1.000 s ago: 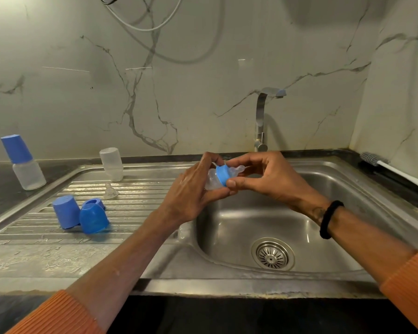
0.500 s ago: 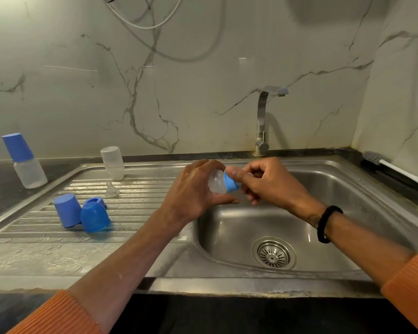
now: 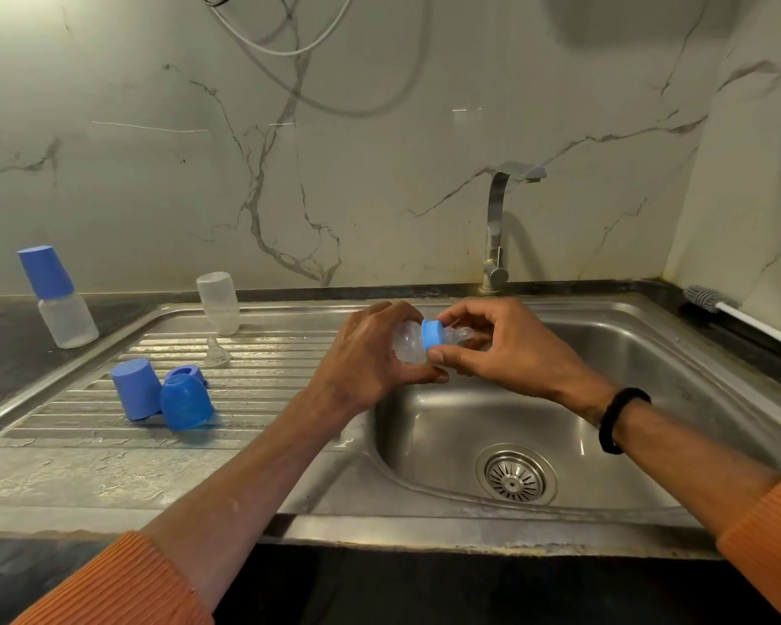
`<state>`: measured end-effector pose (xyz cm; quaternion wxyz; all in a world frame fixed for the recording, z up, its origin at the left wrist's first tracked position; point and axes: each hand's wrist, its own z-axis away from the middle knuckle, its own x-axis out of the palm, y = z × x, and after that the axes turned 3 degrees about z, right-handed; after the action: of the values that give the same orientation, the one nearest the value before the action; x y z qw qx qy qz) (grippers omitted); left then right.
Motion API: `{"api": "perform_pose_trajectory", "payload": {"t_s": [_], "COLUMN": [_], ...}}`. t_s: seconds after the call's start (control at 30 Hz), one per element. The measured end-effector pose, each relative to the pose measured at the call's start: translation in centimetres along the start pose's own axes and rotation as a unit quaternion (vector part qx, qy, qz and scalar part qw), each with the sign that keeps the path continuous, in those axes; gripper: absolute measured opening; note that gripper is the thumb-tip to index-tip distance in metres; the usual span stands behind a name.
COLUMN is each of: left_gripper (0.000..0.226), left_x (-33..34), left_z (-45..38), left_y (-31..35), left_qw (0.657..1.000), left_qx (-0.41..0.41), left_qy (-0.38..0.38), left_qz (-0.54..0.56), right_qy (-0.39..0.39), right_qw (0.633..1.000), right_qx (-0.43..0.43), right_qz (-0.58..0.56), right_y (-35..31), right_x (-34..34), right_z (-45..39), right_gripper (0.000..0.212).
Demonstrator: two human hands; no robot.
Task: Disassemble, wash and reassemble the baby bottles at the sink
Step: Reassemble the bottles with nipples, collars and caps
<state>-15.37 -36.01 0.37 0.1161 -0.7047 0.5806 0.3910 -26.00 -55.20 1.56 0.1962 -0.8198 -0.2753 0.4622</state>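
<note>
- One clear baby bottle (image 3: 407,346) with blue collar (image 3: 433,334) and teat (image 3: 460,336), held sideways above the sink (image 3: 627,354)
- Left hand (image 3: 370,358) wraps the body; right hand (image 3: 497,342) pinches the collar

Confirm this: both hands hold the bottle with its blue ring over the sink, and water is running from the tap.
Not quite. The head view shows the tap dry, no water running. The left hand and right hand do hold the bottle with its blue ring over the sink.
</note>
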Motion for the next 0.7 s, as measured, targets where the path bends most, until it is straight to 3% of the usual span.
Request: {"api": "perform_pose_trajectory", "payload": {"t_s": [0.1, 0.37, 0.57, 0.7], "left_gripper": [0.064, 0.063, 0.058, 0.055], "left_x": [0.00, 0.08, -0.33, -0.24], "left_z": [0.05, 0.02, -0.18, -0.02], "left_y": [0.24, 0.54, 0.54, 0.79], "left_qw": [1.000, 1.000, 1.000, 1.000], "left_qx": [0.012, 0.018, -0.002, 0.010], "left_qy": [0.000, 0.002, -0.005, -0.014], "left_qz": [-0.002, -0.016, 0.007, 0.018], "right_qy": [0.004, -0.016, 0.030, 0.003], "right_qw": [1.000, 0.999, 0.994, 0.987], "right_qx": [0.017, 0.051, -0.042, -0.077], "right_qz": [-0.011, -0.009, 0.094, 0.138], "right_y": [-0.03, -0.02, 0.10, 0.52], "right_x": [0.36, 0.86, 0.78, 0.43], "right_z": [0.18, 0.53, 0.40, 0.53], "right_gripper": [0.037, 0.058, 0.056, 0.050]}}
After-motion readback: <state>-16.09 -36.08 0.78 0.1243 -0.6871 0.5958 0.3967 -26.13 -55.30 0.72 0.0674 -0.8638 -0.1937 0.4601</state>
